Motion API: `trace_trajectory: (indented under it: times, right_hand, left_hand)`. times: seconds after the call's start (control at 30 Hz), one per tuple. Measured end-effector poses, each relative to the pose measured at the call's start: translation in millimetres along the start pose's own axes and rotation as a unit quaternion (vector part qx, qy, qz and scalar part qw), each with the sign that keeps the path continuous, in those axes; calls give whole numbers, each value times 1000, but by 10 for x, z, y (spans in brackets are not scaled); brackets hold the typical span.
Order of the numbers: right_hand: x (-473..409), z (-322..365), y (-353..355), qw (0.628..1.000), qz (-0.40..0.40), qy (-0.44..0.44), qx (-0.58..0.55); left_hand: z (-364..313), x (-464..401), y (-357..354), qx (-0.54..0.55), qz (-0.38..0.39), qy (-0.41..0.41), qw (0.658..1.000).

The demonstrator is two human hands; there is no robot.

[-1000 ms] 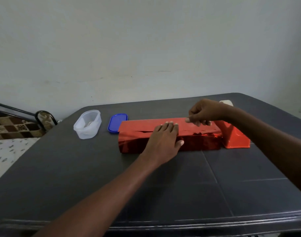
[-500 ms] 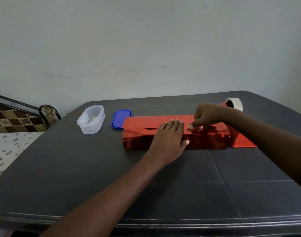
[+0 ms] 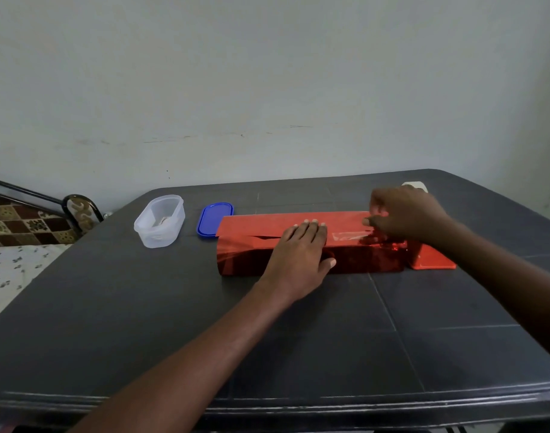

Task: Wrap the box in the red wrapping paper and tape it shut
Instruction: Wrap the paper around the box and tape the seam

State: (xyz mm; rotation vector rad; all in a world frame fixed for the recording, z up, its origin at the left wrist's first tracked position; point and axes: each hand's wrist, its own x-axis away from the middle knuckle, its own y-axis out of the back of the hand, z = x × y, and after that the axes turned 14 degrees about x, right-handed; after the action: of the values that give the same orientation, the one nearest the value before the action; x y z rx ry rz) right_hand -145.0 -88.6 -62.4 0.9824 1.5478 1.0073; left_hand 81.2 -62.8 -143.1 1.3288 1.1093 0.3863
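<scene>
Long box (image 3: 298,242) in red wrapping paper (image 3: 261,225), lying mid-table (image 3: 298,354); wide bare top toward near edge. Left hand (image 3: 300,257) flat on seam, fingers straight, thumb down front face. Right hand (image 3: 401,214) curled, pinching clear tape strip (image 3: 348,235) at box's right end, beside red tape dispenser (image 3: 430,259).

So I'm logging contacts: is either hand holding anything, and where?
Left hand presses flat on the wrapped box, mid-length. Right hand pinches clear tape at its right end.
</scene>
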Motion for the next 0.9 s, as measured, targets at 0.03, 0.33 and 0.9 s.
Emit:
trace_trajectory:
  times: [0.03,0.33,0.9]
  right_hand:
    - [67,88,-4,999,-32,16,-19]
    - [743,214,-445,990,20,142,-8]
    - [722,364,-363,993,-7,94,-75]
  left_hand:
    - [1,-3,1,-2,0,-1,1000]
    - [34,-8,-11,-3,1,-6,1000]
    - [51,-2,27,11,-2,-13,1000]
